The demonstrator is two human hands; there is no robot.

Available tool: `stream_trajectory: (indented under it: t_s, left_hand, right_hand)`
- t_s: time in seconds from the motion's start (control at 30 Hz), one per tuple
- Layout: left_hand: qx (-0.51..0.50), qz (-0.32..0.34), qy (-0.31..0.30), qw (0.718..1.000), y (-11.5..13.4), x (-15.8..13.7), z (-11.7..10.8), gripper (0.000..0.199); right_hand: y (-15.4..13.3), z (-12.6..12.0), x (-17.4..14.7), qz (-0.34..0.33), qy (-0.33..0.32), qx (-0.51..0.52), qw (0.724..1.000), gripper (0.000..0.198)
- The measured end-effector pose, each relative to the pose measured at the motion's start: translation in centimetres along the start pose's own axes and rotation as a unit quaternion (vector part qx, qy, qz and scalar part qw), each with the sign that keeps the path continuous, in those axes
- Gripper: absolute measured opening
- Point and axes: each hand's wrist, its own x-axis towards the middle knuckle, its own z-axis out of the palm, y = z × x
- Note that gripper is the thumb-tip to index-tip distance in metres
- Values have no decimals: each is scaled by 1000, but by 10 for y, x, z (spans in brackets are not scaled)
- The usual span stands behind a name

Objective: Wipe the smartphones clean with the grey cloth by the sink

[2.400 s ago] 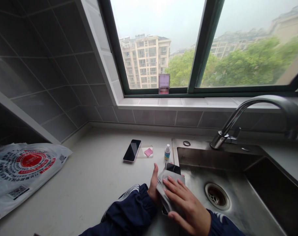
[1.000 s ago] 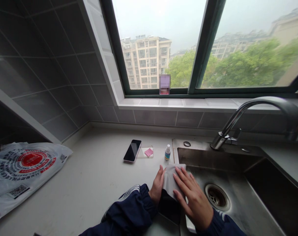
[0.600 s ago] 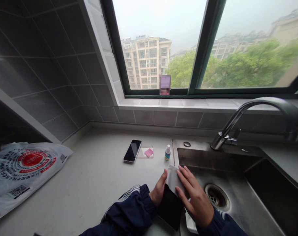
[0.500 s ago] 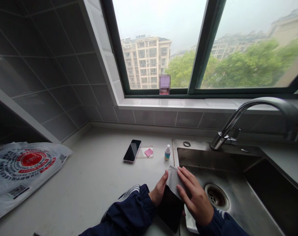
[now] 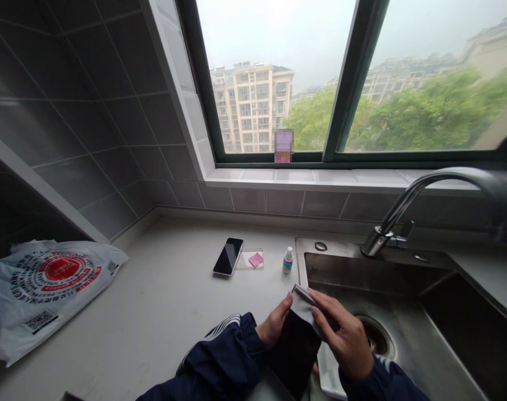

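My left hand (image 5: 274, 323) grips a black flat tablet (image 5: 296, 348) by its left side, thumb along the edge and fingertips showing at the far side. The tablet lies tilted toward me, low in view by the sink's left rim. With its fingers held together, my right hand (image 5: 346, 340) presses a grey cloth (image 5: 306, 311) with a zigzag edge over the tablet's top end. Beyond my hands stands a small white-capped bottle (image 5: 287, 260). Left of it are a phone (image 5: 228, 257) and a clear case (image 5: 249, 265) with a pink square (image 5: 256, 259) on it.
A steel sink (image 5: 429, 340) with a tall faucet (image 5: 398, 206) is on the right. Something white (image 5: 331, 372) sits at its near left side, partly hidden by my right hand. A printed plastic bag (image 5: 48, 295) lies on the counter (image 5: 170, 289) at far left, with a window behind.
My right hand and the cloth have shifted slightly right and down along the tablet's top end; the cloth is now folded over that edge. My left hand keeps its hold.
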Motion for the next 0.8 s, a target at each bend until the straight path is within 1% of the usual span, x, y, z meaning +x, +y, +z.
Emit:
stream_trajectory:
  t_s: [0.07, 0.13, 0.23, 0.3, 0.37, 0.47, 0.53, 0.6, 0.7, 0.8]
  left_hand:
    - [4, -24, 14, 1000, 3, 0, 2, 63]
    - [14, -25, 29, 999, 4, 0, 3, 66]
    - [24, -20, 26, 999, 2, 2, -1, 67]
    - [26, -23, 20, 999, -1, 4, -5, 67]
    - [34, -11, 23, 999, -3, 4, -7, 65]
    - [50, 8, 46, 998, -2, 1, -6, 61]
    - [64, 7, 54, 996, -1, -1, -3, 58]
    - [75, 0, 49, 996, 1, -2, 1, 56]
    - [80, -18, 27, 996, 2, -2, 4, 58]
    - [133, 12, 38, 990, 3, -3, 3, 56]
  right_hand:
    - [-2, -2, 0, 50, 15, 23, 998, 32]
    - [-3, -4, 0, 124, 26, 61, 990, 35]
    - [0, -6, 0, 244, 24, 155, 957, 44]
    - [3, -5, 0, 283, 16, 199, 938, 49]
    - [5, -4, 0, 291, 7, 216, 932, 51]
    - [4, -1, 0, 295, -7, 229, 928, 52]
    - [2, 0, 0, 296, -22, 234, 926, 53]
    - [0, 0, 0, 289, -31, 228, 929, 53]
    - [1, -1, 2, 273, -16, 209, 939, 50]
    - [6, -2, 2, 277, 9, 200, 940, 47]
